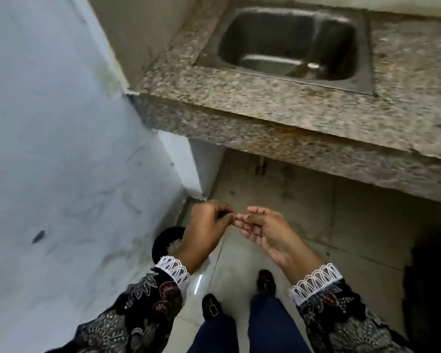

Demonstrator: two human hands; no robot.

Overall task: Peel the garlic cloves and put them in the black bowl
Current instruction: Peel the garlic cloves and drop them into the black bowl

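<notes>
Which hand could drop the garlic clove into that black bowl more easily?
Probably the left hand: it hovers right beside the black bowl. The right hand is farther away. Who holds the clove is unclear.

1. You have one view only, from the camera on your head; it looks forward and steeply down.
2. Your hands sit close, low in the frame's centre.
3. The counter (278,110) and sink (288,44) lie farther off, across the upper right.

black bowl (163,240) lower centre-left: mostly hidden behind left hand (206,225). Whatever's pinched between left hand and right hand (262,230) fingertips: too small to tell. Sink (285,47) cropped at top edge.
</notes>
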